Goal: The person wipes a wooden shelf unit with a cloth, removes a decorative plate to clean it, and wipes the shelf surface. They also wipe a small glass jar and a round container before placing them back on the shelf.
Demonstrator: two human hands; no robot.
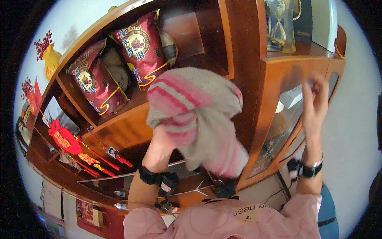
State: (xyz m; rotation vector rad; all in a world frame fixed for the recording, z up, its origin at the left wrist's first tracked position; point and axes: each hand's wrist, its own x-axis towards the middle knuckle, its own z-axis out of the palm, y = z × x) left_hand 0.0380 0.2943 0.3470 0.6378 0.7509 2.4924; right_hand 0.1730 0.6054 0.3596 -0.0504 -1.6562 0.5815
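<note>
My left hand [164,139] grips a cream towel with pink and red stripes [206,104], and the cloth covers most of its fingers. Bunched and slightly blurred, the towel hangs in front of the wooden cabinet. My right hand [316,97] is raised before the glass-fronted cabinet door [277,122]. Its thumb stands apart from the blurred fingers, and nothing shows in it. Beyond the towel, two dark red foil bags [141,47] with printed writing lean in an open wooden compartment [194,33]. Round wrapped discs [119,77] partly show behind the bags.
An hourglass [278,27] stands on the upper right shelf, beside a dark bag [303,24]. Red hanging ornaments [64,137] with tassels dangle at the left. A yellow vase [51,61] sits on the cabinet top. Below is a dark flat screen [104,185]; a blue chair [328,209] is lower right.
</note>
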